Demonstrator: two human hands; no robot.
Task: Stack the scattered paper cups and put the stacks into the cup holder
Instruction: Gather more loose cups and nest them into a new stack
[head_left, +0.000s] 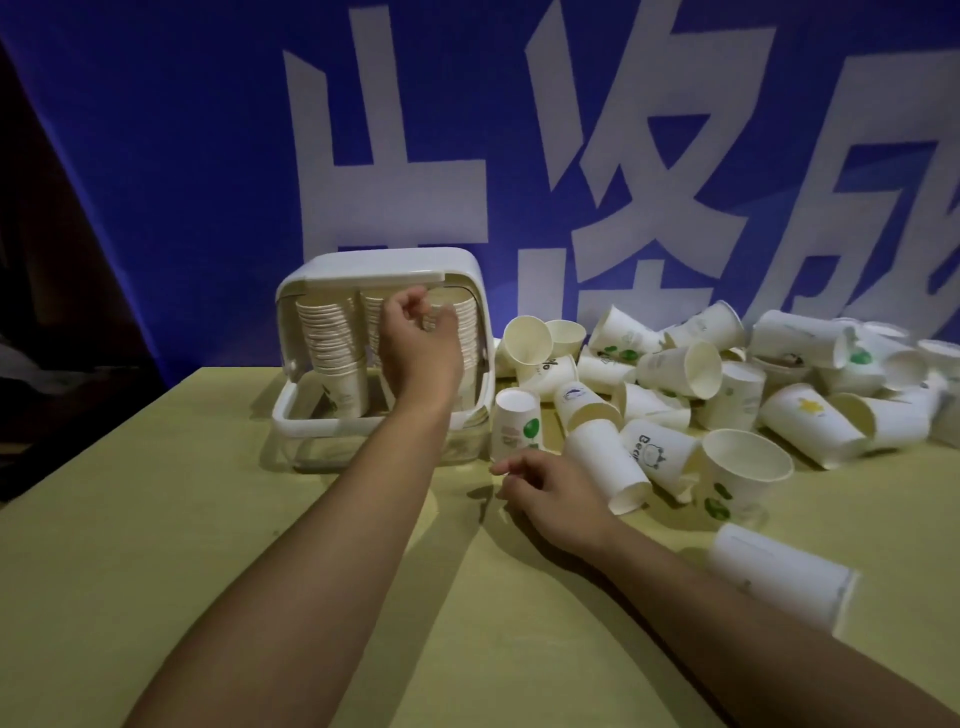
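The left hand (415, 332) reaches into the cup holder (382, 353), fingers curled at a cup stack (332, 345), apparently seating it. The right hand (550, 493) hovers, fingers relaxed, near scattered paper cups (675, 374) on the worktop (156, 519).

One cup holder (382, 358) holding three cup stacks (332, 345); right of it, some thirty loose cups (680, 369); two hands.

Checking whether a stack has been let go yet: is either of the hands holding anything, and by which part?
Left hand: curled at the rims of a stack inside the cup holder; a firm grip cannot be told. Right hand: holds nothing.
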